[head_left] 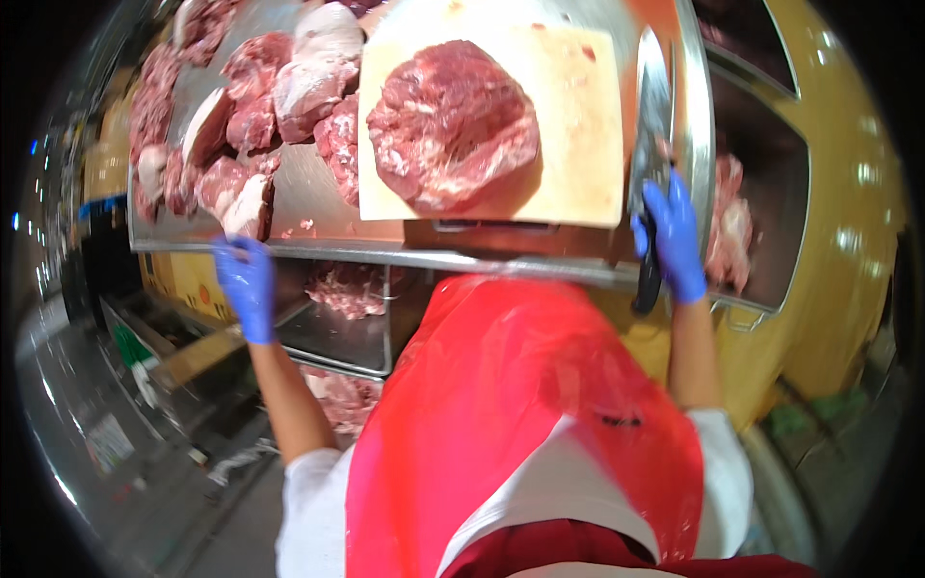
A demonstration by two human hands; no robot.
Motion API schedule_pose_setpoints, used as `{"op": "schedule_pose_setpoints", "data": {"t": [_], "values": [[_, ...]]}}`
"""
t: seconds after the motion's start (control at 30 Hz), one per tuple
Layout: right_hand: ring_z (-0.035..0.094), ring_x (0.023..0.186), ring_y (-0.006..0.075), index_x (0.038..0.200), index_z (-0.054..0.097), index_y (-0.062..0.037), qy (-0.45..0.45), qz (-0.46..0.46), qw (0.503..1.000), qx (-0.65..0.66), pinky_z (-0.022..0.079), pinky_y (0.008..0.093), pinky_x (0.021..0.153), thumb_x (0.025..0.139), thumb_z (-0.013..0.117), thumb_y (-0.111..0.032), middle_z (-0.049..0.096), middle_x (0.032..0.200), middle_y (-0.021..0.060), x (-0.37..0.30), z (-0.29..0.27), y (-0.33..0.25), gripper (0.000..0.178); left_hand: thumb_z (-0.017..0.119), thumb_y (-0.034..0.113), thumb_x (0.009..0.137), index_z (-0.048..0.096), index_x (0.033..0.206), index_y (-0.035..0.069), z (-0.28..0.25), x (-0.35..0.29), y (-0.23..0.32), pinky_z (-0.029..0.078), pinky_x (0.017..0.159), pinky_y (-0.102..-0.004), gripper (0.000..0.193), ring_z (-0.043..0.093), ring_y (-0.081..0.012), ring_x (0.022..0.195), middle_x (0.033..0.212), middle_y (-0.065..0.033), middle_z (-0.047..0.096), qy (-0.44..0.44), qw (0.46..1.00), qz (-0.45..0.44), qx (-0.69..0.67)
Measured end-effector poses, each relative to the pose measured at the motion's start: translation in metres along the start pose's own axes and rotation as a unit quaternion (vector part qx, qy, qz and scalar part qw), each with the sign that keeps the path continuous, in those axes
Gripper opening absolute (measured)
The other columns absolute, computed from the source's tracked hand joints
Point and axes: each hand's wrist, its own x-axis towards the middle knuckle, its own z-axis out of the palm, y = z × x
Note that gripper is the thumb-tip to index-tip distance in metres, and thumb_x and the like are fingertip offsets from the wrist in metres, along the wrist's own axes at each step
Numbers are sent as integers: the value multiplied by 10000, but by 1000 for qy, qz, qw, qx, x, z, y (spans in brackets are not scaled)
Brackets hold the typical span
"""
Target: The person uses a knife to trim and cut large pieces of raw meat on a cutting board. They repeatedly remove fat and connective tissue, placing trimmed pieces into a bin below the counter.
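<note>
My right hand (676,231), in a blue glove, is closed around the black handle of a large knife (654,87). The blade points away from me along the right side of a pale cutting board (581,135). On the board sits a big rounded piece of raw meat (453,125) that neither hand touches. My left hand (249,284), gloved in blue too, is at the table's near edge with fingers loosely bent and apart. Just beyond its fingertips lies a chunk of meat with pale fat (249,207); whether they touch I cannot tell.
Several raw meat pieces (255,87) cover the left of the metal table (306,178). Below its front edge is a metal tray (337,342) with meat scraps. A deep metal bin (779,193) holding meat stands at the right. My red apron (511,366) meets the table edge.
</note>
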Motion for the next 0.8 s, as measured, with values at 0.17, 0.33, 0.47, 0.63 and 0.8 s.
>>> {"op": "schedule_pose_setpoints", "data": {"t": [0.17,0.33,0.47,0.63,0.8], "values": [[523,470,85,1022,553,-95,-29,11,999,37,419,225,430,993,597,-237,577,681,11,12,48,-14,152,729,232,893,522,1368,-29,70,9,46,393,1085,-421,579,519,-336,1301,1380,-227,552,-256,963,-25,-78],[640,889,117,1162,561,-60,-111,48,992,25,586,269,623,1007,573,-305,622,1014,59,-33,70,-14,290,610,374,972,462,1480,108,138,197,147,497,929,-343,592,599,-198,1109,1410,-119,534,-599,769,38,-220],[615,1051,155,1320,491,-56,-170,64,977,113,616,395,780,1012,558,-278,613,1137,63,-63,69,23,385,575,467,973,462,1468,160,189,216,172,525,943,-399,594,596,-160,1172,1345,2,590,-734,640,-114,-195],[520,856,81,1230,511,-109,-84,68,941,321,556,291,731,1001,582,-242,533,958,-16,-86,71,52,275,646,493,920,449,1447,65,214,97,148,403,1122,-436,707,542,-268,1273,1403,-155,548,-692,499,-316,-414],[501,843,93,972,618,-123,135,-2,979,155,415,262,821,937,594,-176,526,895,-33,-119,-58,49,68,519,500,963,684,1022,103,221,-37,263,477,593,-273,433,545,-128,614,757,-10,621,-771,262,-277,-510]]}}
